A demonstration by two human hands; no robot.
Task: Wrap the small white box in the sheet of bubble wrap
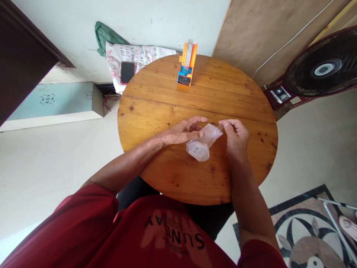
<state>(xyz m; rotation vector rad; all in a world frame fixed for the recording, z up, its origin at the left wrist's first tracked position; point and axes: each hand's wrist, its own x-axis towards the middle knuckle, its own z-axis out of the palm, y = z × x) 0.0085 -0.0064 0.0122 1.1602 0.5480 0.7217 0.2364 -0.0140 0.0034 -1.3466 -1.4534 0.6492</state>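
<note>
A crumpled clear plastic bag [211, 134] lies on the round wooden table, its lower end bulging around something with a printed label showing through. My left hand [187, 131] reaches in from the left with fingers stretched out and apart; its thumb rests at the bag's edge. On the other side my right hand [236, 134] is closed in a pinch. Between its thumb and forefinger is what looks like a short strip of clear tape [220, 127], touching or very near the bag's upper end.
An orange and blue tape dispenser [187, 65] stands at the far edge of the wooden table [167, 171]. Behind it on the left are a dark phone [127, 72] on a printed white sack [145, 54] and a green bag [107, 35]. At right stands a fan [320, 70].
</note>
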